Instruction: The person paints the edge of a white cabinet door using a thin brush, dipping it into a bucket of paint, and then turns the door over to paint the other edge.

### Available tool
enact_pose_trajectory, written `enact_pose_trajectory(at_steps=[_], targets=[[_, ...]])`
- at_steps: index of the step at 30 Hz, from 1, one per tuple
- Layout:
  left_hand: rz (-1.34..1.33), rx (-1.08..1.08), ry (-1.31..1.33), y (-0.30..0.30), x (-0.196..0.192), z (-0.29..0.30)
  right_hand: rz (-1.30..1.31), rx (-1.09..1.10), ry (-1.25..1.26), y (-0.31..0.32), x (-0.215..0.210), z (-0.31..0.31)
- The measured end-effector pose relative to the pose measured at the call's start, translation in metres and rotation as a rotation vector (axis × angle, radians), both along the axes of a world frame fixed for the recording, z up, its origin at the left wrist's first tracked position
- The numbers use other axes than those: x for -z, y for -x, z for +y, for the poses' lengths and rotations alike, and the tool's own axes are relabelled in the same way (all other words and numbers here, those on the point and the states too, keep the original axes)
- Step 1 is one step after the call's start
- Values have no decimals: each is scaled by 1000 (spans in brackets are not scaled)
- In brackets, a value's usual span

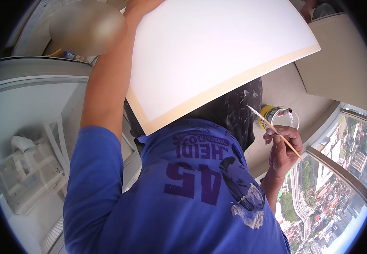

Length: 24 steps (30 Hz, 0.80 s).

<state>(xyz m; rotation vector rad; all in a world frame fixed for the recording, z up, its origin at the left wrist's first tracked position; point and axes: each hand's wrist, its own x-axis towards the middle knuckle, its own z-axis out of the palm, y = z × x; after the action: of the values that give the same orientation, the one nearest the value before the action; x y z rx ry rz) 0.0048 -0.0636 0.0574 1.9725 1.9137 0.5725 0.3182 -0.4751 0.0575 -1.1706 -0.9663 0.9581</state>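
Left hand (pixel 140 6): raised far up at the top of the view, arm running up from the blue sleeve (pixel 91 178); it grips the far-left corner of the white board (pixel 217 51). Only part of the hand shows at the frame edge, so how the fingers wrap the corner cannot be told.

White board: large, flat, with a tan strip along its near and left edges; tilted, its near edge running from lower left up to the right. It covers the middle and top of the view, above the chest.

Right hand (pixel 282 146): lower right, fingers closed narrowly around the thin paintbrush (pixel 272 129), held like a pen.

Paintbrush axis: slanted, pale bristle tip pointing up and left toward the board's near edge, wooden handle trailing down and right past the knuckles.

Key relation: the brush tip sits just to the right of and below the tan near edge, near but apart from it. The right hand is the nearer 1 to that edge; the left hand is well apart at the opposite corner.

Paint tin (pixel 272 115): yellow, open, with a wire handle, just beyond the right hand on the pale ledge (pixel 285 91).

Surroundings: a window (pixel 344 182) at lower right looking down on a city; a white outdoor unit (pixel 26 173) at left.
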Motion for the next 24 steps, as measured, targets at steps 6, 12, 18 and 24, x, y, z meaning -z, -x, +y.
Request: enact_pose_trajectory(at_steps=[6,12,18,24], targets=[[24,-2,-7,1,-4,-4,-529,-294,-337,66,-30,45],[-9,-6,24,5,-7,-8,-589,-315,-364,79,-31,50],[-8,-15,70,3,-14,-12,-611,-353,-369,88,-34,53],[-61,-6,65,1,-18,-21,-620,-364,-342,91,-35,54]])
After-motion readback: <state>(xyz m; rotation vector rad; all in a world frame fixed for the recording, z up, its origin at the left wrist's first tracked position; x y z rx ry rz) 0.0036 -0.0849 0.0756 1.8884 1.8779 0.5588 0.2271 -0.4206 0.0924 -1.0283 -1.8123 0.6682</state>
